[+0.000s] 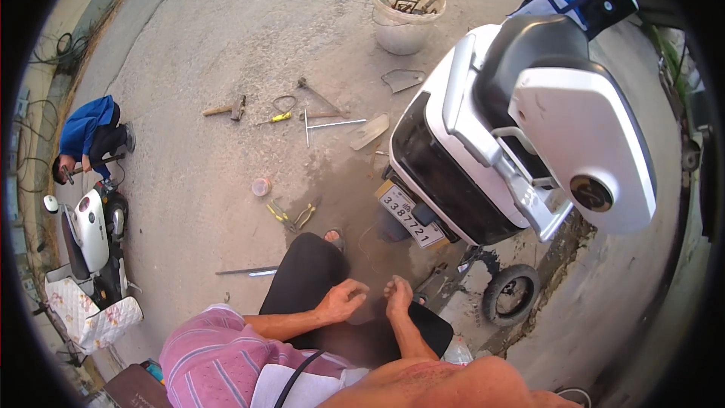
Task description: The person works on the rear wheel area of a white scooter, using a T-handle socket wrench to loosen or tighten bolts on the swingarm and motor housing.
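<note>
My left hand [343, 301] and my right hand [398, 297] hang above my bent dark-trousered legs, apart, fingers loosely curled and holding nothing. Just ahead and right stands a white scooter [473, 146] with a black seat, raised white panel and rear plate [422, 230]. A small tyre with a wheel [511, 294] lies below it. On the ground beyond my knee are yellow-handled pliers [291, 215] and a small round tub [260, 187]. Farther ahead lie a hammer [226, 109], a yellow-handled screwdriver [279, 118] and a T-handle wrench [336, 124]. A long bar [245, 272] lies at left.
At far left, a person in blue [87, 125] bends over another white scooter [94, 230] with a quilted cover [94, 313]. A bucket [408, 11] of metal tools stands ahead. Cables [38, 128] run along the left edge; a broken pavement edge [555, 272] runs at right.
</note>
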`<state>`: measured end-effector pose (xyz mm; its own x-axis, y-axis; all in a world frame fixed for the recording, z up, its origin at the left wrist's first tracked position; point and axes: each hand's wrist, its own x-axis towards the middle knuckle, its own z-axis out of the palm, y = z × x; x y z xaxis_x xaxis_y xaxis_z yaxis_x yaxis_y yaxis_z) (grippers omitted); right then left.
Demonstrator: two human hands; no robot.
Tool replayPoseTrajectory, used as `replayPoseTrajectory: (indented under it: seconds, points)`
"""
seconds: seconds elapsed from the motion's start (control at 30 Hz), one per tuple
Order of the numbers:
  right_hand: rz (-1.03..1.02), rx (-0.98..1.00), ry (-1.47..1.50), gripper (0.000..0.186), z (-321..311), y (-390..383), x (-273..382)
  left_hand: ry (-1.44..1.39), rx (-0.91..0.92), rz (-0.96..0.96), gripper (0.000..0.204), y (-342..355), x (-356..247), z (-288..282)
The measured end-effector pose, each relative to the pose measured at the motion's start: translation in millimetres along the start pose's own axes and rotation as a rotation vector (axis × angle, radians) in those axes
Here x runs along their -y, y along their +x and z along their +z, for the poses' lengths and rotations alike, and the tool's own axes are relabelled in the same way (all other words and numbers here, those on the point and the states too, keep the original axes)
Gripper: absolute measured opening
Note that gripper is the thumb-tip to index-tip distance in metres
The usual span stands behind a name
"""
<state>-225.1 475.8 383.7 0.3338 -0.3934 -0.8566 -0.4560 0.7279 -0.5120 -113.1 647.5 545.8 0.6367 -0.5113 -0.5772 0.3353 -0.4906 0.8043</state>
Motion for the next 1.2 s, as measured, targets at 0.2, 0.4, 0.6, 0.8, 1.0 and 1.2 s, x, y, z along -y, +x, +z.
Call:
replayPoseTrajectory:
  seconds: [0.2,0.4,0.6,0.8,1.0,1.2]
  points:
    - [-0.109,0.132,0.133,0.021,-16,189,60,0.61,0.167,0.254,0.033,146,36,-15]
    - [-0.295,0.099,-0.217,0.024,-32,357,60,1.062,0.81,0.364,0.045,244,129,8]
    - [-0.316,0.23,0.155,0.031,15,371,69,1.239,0.952,0.321,0.046,304,177,27]
    - [-0.542,0.259,0.261,0.022,-15,462,39,1.029,1.071,0.392,0.042,289,155,94]
    - [-0.574,0.155,0.24,0.023,-4,454,23,0.962,1.022,0.462,0.042,240,142,101]
    - [-0.871,-0.188,-0.287,0.038,-12,479,33,1.292,0.83,0.473,0.04,282,162,118]
